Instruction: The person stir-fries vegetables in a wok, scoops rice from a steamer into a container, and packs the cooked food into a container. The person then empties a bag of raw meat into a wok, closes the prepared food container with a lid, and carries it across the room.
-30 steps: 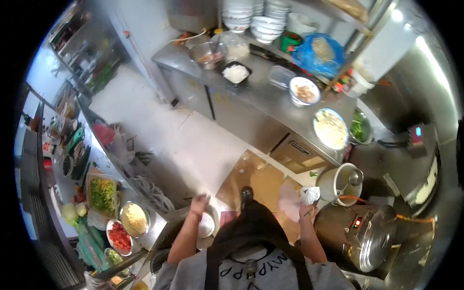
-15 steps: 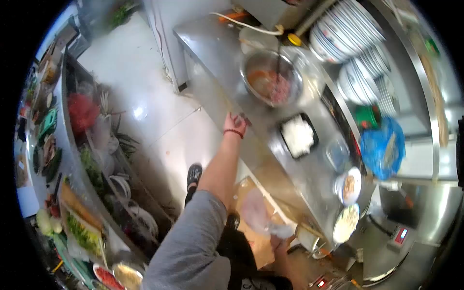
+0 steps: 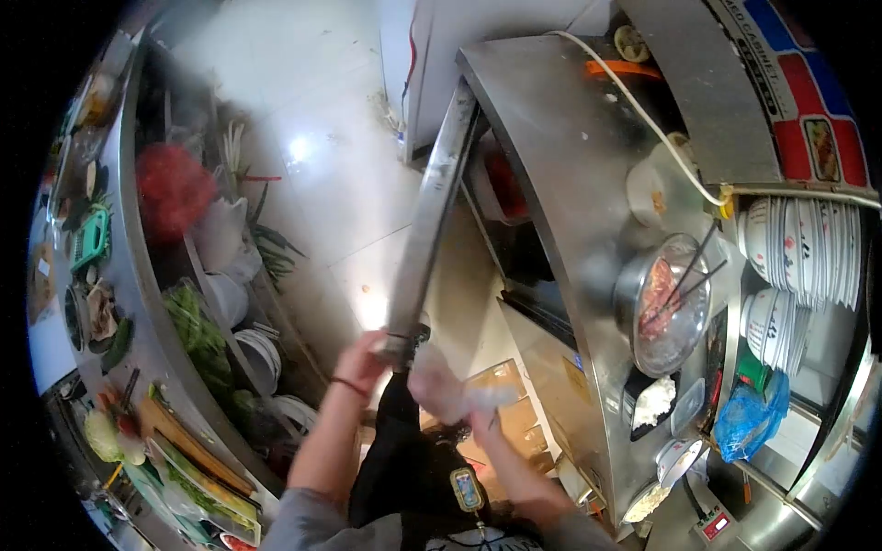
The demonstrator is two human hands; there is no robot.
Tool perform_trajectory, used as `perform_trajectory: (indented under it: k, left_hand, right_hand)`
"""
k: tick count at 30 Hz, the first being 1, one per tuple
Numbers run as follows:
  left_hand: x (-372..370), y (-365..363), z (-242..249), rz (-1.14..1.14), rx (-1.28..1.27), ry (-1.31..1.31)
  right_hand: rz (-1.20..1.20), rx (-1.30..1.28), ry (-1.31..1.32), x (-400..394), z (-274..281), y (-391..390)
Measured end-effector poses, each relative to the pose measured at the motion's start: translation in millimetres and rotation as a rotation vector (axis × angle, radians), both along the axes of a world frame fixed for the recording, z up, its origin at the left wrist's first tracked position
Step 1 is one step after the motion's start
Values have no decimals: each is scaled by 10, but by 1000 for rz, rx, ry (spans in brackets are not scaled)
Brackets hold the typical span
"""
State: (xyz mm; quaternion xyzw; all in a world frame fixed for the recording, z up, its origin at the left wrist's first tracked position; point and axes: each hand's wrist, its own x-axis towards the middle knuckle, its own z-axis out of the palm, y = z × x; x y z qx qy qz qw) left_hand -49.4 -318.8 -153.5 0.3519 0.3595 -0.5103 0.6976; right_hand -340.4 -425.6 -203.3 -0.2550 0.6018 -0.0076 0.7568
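At lower centre, my left hand (image 3: 361,364), with a red band at the wrist, has its fingers closed on the near end of a long steel door (image 3: 427,216). This door stands open from the front of the steel counter (image 3: 560,119). My right hand (image 3: 437,384) wears a clear plastic glove, its loose cuff (image 3: 491,398) bunched at the wrist. It is just right of the door's end, and its fingers are blurred. Behind the door, a red-filled container (image 3: 503,184) shows inside the cabinet.
On the counter are a steel bowl (image 3: 634,317) with pink meat and chopsticks, a black tray of white food (image 3: 654,402), and stacked plates (image 3: 808,248) on the right. Vegetables (image 3: 197,340) and a red bag (image 3: 175,191) fill the left shelf. Tiled floor (image 3: 354,197) lies between.
The steel door has swung open. My left hand has gone from the counter's front to the door's end, and my gloved right hand has come up beside it. The view has shifted.
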Motion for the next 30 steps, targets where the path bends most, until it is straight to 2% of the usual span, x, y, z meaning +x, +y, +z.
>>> perform_trajectory:
  k: [1,2,3,4,6,9,12,13,14,15,16,17,18,19,22,24,26,28,29,30]
  left_hand:
    - [273,281,77,-20,169,-124]
    - [565,437,245,-7,263,-192]
    - [851,590,265,-35,322,-227]
    - [1104,746,231,-65,378,-264]
    - [1563,977,80,-150,285,-345]
    - [1851,845,261,-120,477,-412]
    - [1779,986,69,-133,367,-451]
    - [1660,865,97,-70,416,-447]
    - [1613,879,167,-264,39,-467]
    - [1368,772,153,-80,355,-426]
    - [1240,923,-24,-111,-12,-379]
    - [1005,732,79,-37,282,-346]
    - [823,481,286,6,335,-251]
    - [534,825,-372,-43,258,-154]
    - [164,336,116,68,303,-71]
    - [186,320,158,106,322,-82]
    - [295,409,133,154,366,-122]
    - [472,469,202,139,488,-249]
    - [564,626,81,157,441,-286]
    - [661,814,-47,174,391,-318]
  right_hand:
    - [-55,-20,-68,291,-174,-210]
    - [-112,-27,-2,608,-331,-466]
    - [-136,-26,258,1012,-378,-764]
    - [-310,56,217,1328,-349,-990]
    - [-215,-99,-59,1753,-285,-1380]
    - [-6,-279,10,2104,-347,-1885]
    - [-42,-398,15,2336,-515,-2288]
    - [-68,-421,9,2399,-591,-2370]
    - [-97,-436,3,2455,-666,-2415]
    - [-121,-442,2,2465,-778,-2427]
    - [-147,-445,6,2463,-840,-2399]
    - [-169,-444,11,2442,-892,-2356]
    - [-184,-442,28,2411,-939,-2312]
    - [-196,-440,40,2395,-981,-2267]
    - [-254,-432,45,2427,-1115,-2210]
    - [-321,-477,-72,2552,-1186,-2225]
    - [-447,-499,-342,2728,-1231,-2327]
    - [-630,-341,-685,2885,-1212,-2394]
    - [-634,-333,-676,2903,-1249,-2338]
    - [-562,-305,-540,2901,-1282,-2269]
